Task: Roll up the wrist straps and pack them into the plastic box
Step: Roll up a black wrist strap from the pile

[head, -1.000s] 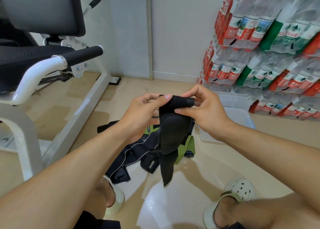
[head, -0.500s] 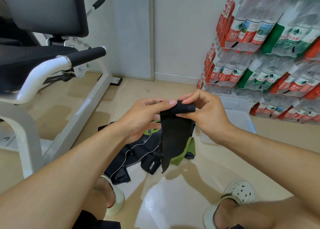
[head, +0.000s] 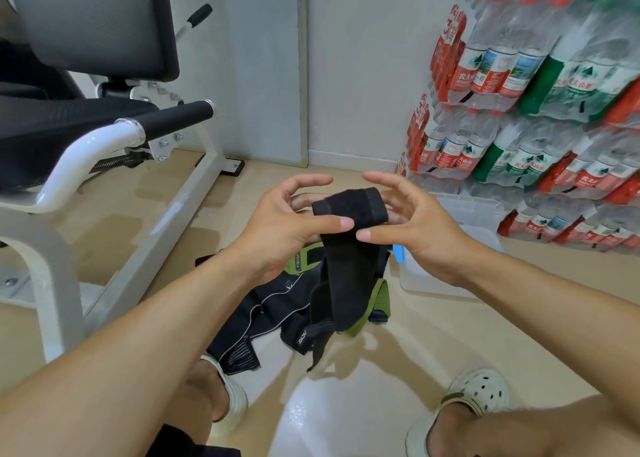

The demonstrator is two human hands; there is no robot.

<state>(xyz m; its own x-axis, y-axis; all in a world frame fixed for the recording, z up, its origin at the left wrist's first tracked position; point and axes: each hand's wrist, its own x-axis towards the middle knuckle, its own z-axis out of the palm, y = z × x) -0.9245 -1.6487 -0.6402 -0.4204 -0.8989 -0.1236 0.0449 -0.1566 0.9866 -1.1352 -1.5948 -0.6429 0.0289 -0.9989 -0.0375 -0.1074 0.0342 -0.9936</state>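
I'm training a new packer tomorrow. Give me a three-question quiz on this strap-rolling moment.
1. True or false: the black wrist strap is fully rolled.
2. Which hands hold it? A) left hand only B) right hand only C) both
3. Fill in: the plastic box stands on the ____ beside the stacked water bottles.

Key: 1. False, its tail hangs loose above the strap pile. 2. C, left hand and right hand. 3. Floor.

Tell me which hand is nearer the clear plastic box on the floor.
Right. The right hand hangs just beside the plastic box; the left hand is across the black wrist strap from it, farther off.
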